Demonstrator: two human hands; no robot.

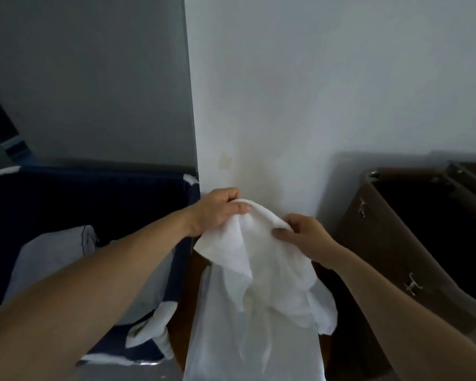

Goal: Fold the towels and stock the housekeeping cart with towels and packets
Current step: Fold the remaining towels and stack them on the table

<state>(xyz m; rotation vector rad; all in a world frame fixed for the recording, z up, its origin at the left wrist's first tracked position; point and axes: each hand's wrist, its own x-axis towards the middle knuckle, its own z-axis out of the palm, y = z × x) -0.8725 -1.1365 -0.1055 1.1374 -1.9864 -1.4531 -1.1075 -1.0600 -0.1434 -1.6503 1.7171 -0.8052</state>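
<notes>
The white towel (264, 265) is up in the air, just to the right of the dark blue laundry bag (80, 193) and in front of the white wall (313, 92). Both hands hold it by its top edge. The left hand (220, 213) is on the side near the bag, with its fingers curled over a bunch of cloth. The right hand (304, 232) is on the side away from the bag and pinches the edge between thumb and fingers.

The rest of the towel hangs down all crumpled, so I think the folding has not really begun.

What could go wrong:
- The hands hold a bunched edge, not the corners. A fold made like this would likely come out crooked and lumpy.
- If one hand slips, the towel could swing down and drop low beside the bag, where it may get dirty.
- The loose bottom could drag into the bag and mix with the white cloth (52, 259) lying inside it.
- The brown bin (368, 243) stands well to the right of the bag, past the towel. It has metal clips (362, 207) on its side, and a wide shake could snag the cloth there
</notes>
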